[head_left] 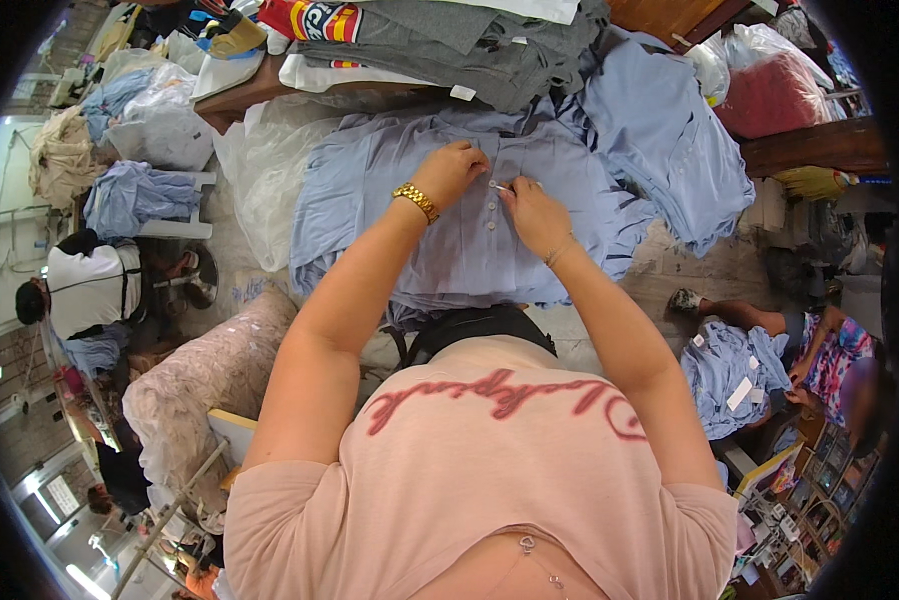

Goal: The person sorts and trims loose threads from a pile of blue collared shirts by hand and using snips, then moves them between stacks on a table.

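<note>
A light blue buttoned shirt (400, 245) lies spread in front of me, on other blue garments. My left hand (453, 170), with a gold watch on its wrist, is closed at the left edge of the shirt's button strip, its fingertips pinching the cloth. Just across the strip, my right hand (540, 215) is closed, thumb and finger pressed together around a small whitish thing (498, 186) too small to name. Several pale buttons (492, 207) run down the strip below my fingertips.
Folded grey shirts (420, 60) are stacked beyond the garment. More blue garments (660, 140) are heaped at right, near a red bundle in plastic (770, 95). Clear plastic (270, 180) hangs at left above a wrapped roll (205, 375). A co-worker (830, 355) handles blue garments at lower right.
</note>
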Demonstrator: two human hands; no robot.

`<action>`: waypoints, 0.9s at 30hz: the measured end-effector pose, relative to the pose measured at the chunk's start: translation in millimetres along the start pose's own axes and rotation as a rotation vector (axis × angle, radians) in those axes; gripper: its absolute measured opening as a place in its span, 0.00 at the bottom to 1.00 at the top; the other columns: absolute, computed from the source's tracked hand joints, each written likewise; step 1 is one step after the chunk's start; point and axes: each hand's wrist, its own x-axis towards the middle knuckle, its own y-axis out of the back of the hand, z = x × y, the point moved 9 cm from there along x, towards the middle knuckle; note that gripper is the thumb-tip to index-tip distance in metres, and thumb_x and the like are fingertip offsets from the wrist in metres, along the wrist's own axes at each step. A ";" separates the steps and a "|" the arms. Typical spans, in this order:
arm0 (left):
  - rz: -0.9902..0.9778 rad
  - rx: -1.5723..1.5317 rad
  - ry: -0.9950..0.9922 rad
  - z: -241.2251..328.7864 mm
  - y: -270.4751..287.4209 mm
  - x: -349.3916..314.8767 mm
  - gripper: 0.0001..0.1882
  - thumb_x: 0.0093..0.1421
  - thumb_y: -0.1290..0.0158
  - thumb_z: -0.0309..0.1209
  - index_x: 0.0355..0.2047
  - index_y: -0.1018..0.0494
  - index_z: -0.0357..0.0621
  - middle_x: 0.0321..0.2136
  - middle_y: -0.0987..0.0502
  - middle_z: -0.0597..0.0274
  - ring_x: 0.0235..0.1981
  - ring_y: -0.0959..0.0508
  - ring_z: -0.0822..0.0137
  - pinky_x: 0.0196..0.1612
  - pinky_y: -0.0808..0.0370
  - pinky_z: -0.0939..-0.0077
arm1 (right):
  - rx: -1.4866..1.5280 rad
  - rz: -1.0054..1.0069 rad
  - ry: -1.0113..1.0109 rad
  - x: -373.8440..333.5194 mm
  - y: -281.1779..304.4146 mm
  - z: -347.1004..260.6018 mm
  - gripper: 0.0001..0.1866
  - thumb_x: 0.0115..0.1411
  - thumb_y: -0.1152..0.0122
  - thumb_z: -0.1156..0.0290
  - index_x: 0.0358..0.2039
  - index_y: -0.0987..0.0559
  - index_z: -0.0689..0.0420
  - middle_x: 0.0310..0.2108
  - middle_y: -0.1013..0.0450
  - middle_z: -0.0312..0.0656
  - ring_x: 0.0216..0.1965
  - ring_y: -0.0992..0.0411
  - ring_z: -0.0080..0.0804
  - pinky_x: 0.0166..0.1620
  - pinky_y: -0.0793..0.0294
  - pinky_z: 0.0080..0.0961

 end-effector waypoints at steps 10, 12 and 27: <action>0.096 -0.153 0.013 -0.3 7.5 -5.1 0.05 0.52 0.49 0.30 0.28 0.25 0.44 0.27 0.28 0.59 0.28 0.26 0.58 0.32 0.29 0.68 | -0.036 -0.085 0.016 12.1 -6.7 -8.4 0.16 0.61 0.60 0.58 0.30 0.31 0.57 0.30 0.29 0.48 0.33 0.29 0.46 0.32 0.29 0.39; 0.150 -0.260 0.099 -9.2 13.8 -7.8 0.06 0.52 0.48 0.30 0.29 0.25 0.43 0.26 0.27 0.59 0.27 0.26 0.60 0.31 0.30 0.71 | -0.042 -0.083 -0.051 11.3 -2.9 -0.8 0.16 0.61 0.60 0.58 0.30 0.30 0.57 0.30 0.29 0.48 0.33 0.29 0.46 0.32 0.30 0.39; 0.114 -0.419 0.260 -9.6 25.3 -16.9 0.08 0.52 0.46 0.31 0.29 0.25 0.39 0.23 0.27 0.59 0.21 0.28 0.68 0.27 0.32 0.77 | 0.001 0.093 0.052 2.8 3.5 -4.8 0.13 0.59 0.55 0.59 0.31 0.32 0.56 0.29 0.30 0.45 0.29 0.30 0.45 0.29 0.31 0.37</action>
